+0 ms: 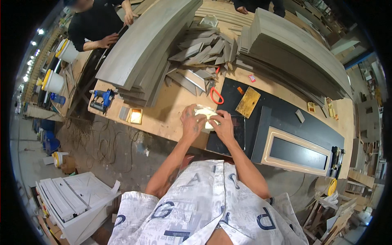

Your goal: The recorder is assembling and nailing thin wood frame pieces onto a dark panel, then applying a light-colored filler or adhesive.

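Note:
My left hand (191,123) and my right hand (223,125) meet over the near edge of the workbench. Both have their fingers closed on a pale, crumpled-looking piece (205,110), too bright to make out its kind. Just beyond them lies a tool with red loop handles, seemingly scissors (220,97). To the right, a yellowish, worn rectangular block (248,102) rests on a black panel (232,87). A small orange piece (240,90) sits beside that block.
Stacks of long grey boards (143,45) rise at left and right (294,53), with a heap of grey offcuts (204,49) between. A blue nail gun (102,100) lies at the left edge. A framed panel (300,151) is at right. Another person's hand (108,41) touches the far-left boards.

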Action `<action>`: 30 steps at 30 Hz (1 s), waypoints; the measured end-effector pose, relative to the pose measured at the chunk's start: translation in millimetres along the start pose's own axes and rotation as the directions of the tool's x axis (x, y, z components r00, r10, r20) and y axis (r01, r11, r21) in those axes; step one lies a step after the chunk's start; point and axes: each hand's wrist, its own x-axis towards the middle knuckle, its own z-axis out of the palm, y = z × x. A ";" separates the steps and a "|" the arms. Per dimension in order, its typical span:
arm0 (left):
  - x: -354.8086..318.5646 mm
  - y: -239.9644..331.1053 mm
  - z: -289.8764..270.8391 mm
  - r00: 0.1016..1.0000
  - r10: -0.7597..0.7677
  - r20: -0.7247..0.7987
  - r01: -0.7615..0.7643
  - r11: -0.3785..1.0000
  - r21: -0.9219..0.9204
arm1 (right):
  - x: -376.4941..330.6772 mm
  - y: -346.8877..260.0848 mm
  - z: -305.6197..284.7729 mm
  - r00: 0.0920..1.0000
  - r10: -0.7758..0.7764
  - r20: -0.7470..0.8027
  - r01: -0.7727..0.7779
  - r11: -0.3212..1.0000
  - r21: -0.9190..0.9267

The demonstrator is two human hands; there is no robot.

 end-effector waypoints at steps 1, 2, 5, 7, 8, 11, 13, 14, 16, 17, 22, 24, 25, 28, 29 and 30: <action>1.1 0.5 0.1 1.000 -0.006 0.010 0.006 1.000 0.008 | -0.3 1.9 0.8 1.000 0.003 0.007 -0.003 1.000 0.004; 0.5 1.8 -0.1 1.000 -0.012 0.020 0.012 1.000 0.016 | -1.3 3.6 0.9 1.000 -0.012 0.002 0.012 1.000 -0.008; 0.9 0.6 2.0 1.000 -0.022 0.015 0.022 0.999 0.026 | -0.8 4.2 2.8 0.999 -0.051 -0.012 0.051 0.999 -0.019; 0.8 -0.6 4.5 0.999 -0.032 0.026 0.031 0.999 0.036 | -1.2 5.3 2.0 0.998 -0.059 -0.016 0.058 0.998 -0.036; 1.0 -1.4 5.2 0.998 -0.042 0.038 0.040 0.998 0.045 | -0.7 5.2 2.9 0.998 -0.060 -0.018 0.059 0.998 -0.036; 0.8 -2.8 6.8 0.998 -0.038 0.046 0.036 0.998 0.045 | -1.1 5.3 3.1 0.999 -0.044 -0.019 0.043 0.999 -0.020; 2.0 -0.7 5.3 0.998 -0.038 0.058 0.036 0.998 0.042 | -1.6 6.1 2.2 1.000 -0.026 0.012 0.026 0.999 -0.029; 2.1 0.2 4.4 0.997 -0.042 0.071 0.039 0.998 0.042 | -2.7 6.3 2.3 1.000 -0.025 0.009 0.025 0.999 -0.031; 2.0 2.8 2.5 0.997 -0.038 0.072 0.034 0.998 0.045 | -4.7 4.9 1.9 1.000 -0.016 -0.008 0.017 1.000 0.023; 1.2 3.9 1.4 0.997 -0.038 0.072 0.034 0.998 0.051 | -6.0 4.5 1.9 1.000 -0.014 -0.011 0.014 1.000 0.020; -2.9 -0.1 1.7 0.998 -0.025 0.052 0.023 0.999 0.024 | -10.2 2.3 1.3 1.000 0.008 -0.016 -0.007 0.995 0.102; -3.6 -0.2 2.5 0.998 -0.019 0.054 0.017 0.999 0.036 | -10.1 2.3 3.1 1.000 0.003 -0.008 -0.002 0.997 0.078; -3.6 0.3 2.8 0.998 -0.019 0.054 0.016 0.999 0.042 | -9.6 2.9 3.8 1.000 -0.002 0.000 0.002 0.999 0.054; -2.3 2.1 1.9 0.999 -0.025 0.044 0.023 0.999 0.039 | -8.0 3.9 3.3 1.000 0.001 0.026 -0.001 1.000 0.026; -2.1 2.3 1.2 0.999 -0.033 0.036 0.032 0.999 0.030 | -7.8 4.5 2.3 1.000 0.001 0.024 -0.002 1.000 0.022; -0.8 4.1 0.8 0.999 -0.025 0.040 0.024 0.999 0.020 | -7.8 7.3 -1.5 0.999 -0.027 -0.033 0.028 0.999 0.033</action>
